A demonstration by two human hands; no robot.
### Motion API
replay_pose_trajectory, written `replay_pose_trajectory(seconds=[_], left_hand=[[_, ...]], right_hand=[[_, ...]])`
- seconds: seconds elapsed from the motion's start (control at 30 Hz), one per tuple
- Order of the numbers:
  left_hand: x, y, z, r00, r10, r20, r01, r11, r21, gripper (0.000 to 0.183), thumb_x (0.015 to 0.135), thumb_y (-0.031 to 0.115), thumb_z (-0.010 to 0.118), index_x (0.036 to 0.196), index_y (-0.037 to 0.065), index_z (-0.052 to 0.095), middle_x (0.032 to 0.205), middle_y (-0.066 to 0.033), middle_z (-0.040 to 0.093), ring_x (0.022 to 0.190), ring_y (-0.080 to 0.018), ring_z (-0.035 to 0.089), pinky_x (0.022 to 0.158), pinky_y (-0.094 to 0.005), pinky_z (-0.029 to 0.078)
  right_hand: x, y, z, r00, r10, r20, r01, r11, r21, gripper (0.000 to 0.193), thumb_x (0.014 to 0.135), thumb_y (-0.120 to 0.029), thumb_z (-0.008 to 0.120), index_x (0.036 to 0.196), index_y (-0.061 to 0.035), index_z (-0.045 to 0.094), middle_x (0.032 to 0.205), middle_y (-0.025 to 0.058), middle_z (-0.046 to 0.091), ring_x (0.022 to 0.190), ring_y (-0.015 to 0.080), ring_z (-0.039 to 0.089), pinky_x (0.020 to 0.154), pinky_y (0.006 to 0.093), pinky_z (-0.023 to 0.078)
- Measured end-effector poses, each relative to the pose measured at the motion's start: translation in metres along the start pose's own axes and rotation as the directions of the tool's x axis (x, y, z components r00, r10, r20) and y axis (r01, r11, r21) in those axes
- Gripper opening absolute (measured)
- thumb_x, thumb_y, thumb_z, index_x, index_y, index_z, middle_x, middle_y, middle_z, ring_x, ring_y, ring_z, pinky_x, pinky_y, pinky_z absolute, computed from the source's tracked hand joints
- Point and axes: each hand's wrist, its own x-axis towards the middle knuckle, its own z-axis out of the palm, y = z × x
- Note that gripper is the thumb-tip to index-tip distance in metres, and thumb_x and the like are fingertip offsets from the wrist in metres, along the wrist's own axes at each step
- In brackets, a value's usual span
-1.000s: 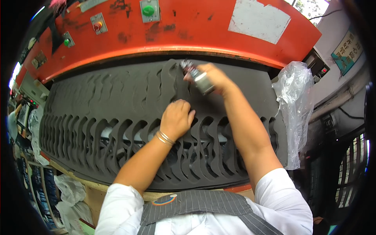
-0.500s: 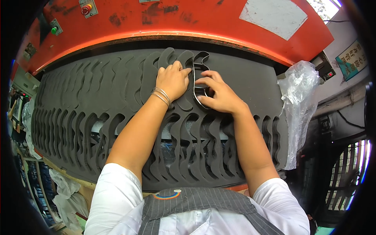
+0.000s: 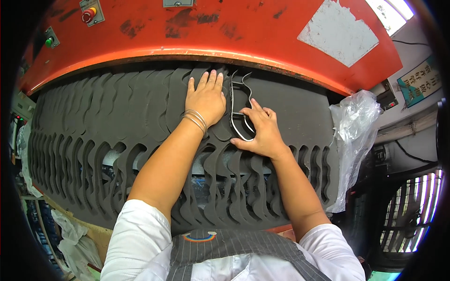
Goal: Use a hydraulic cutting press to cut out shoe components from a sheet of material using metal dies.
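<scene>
A metal-strip cutting die [image 3: 233,105] with a wavy outline and crossbars stands on a dark grey foam sheet [image 3: 300,107]. My right hand [image 3: 263,131] grips the die's near right side, thumb at its near end and fingers along the curved edge. Just left of the die, my left hand [image 3: 206,99] lies flat with its fingers stretched forward over the cut foam. Wavy cut foam pieces [image 3: 176,93] lie around and left of that hand. Part of the foam under both hands is hidden.
An orange machine beam [image 3: 201,37] spans the far side, with a red button [image 3: 88,15] and a green button [image 3: 48,42] at left. Foam with wavy slots [image 3: 211,187] covers the near side. Clear plastic sheeting [image 3: 354,126] hangs at the right.
My left hand's bent fingers have straightened and now lie flat. My right hand has slid toward me along the die, to its near end. The whole view has shifted slightly.
</scene>
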Motion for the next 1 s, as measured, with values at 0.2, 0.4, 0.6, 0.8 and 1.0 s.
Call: replay_pose_trajectory(seconds=[0.2,0.4,0.6,0.8,1.0], left_hand=[[0.015,-0.014,-0.003,0.996,0.022,0.086,-0.02,0.999,-0.028,0.047,0.093,0.028,0.047,0.135,0.006,0.049,0.122,-0.0126,0.057,0.12,-0.0288,0.049,0.108,-0.0514,0.031],[-0.025,-0.117,-0.059,0.984,-0.176,-0.024,0.066,0.49,-0.869,0.027,0.094,0.021,0.059,0.111,0.002,0.065,0.1,-0.0066,0.069,0.089,-0.0144,0.066,0.08,-0.0276,0.051],[-0.057,-0.341,-0.17,0.347,-0.54,-0.767,0.021,0.822,-0.57,0.04,0.095,0.018,0.057,0.13,0.001,0.047,0.118,-0.0139,0.058,0.107,-0.0214,0.058,0.094,-0.0332,0.045],[-0.012,-0.4,-0.223,0.152,-0.509,-0.847,0.259,0.848,-0.463,0.083,0.096,0.054,0.038,0.148,-0.005,0.01,0.154,-0.0263,0.014,0.144,-0.0374,0.011,0.116,-0.041,0.012],[-0.045,-0.444,-0.237,0.302,-0.471,-0.829,0.169,0.882,-0.439,0.093,0.096,0.059,0.035,0.146,-0.011,-0.001,0.156,-0.0257,-0.003,0.146,-0.034,-0.003,0.117,-0.0399,0.0]], right_hand=[[0.017,0.01,0.009,0.996,0.013,0.083,-0.012,1.0,-0.012,0.086,0.062,-0.05,0.08,0.13,-0.0071,0.05,0.138,0.0268,0.045,0.139,0.0343,0.031,0.108,0.051,0.024],[0.009,0.007,-0.015,0.941,0.088,-0.326,-0.069,0.995,0.068,0.084,0.066,-0.045,0.081,0.134,-0.0082,0.047,0.123,0.0169,0.055,0.118,0.0342,0.049,0.1,0.0458,0.035],[0.116,-0.084,-0.048,0.851,-0.197,-0.487,0.312,0.936,0.166,0.059,0.076,-0.027,0.078,0.123,-0.005,0.053,0.09,0.0102,0.062,0.086,0.025,0.061,0.075,0.0353,0.049],[0.184,-0.117,-0.047,0.781,-0.084,-0.619,0.263,0.943,0.204,0.025,0.083,-0.018,0.071,0.095,-0.0068,0.052,0.069,0.0064,0.062,0.059,0.0236,0.063,0.051,0.0341,0.048],[0.164,-0.14,-0.012,0.769,-0.037,-0.638,0.328,0.879,0.346,0.02,0.083,-0.016,0.07,0.094,-0.0064,0.057,0.076,0.0118,0.064,0.064,0.0298,0.065,0.053,0.0354,0.05]])
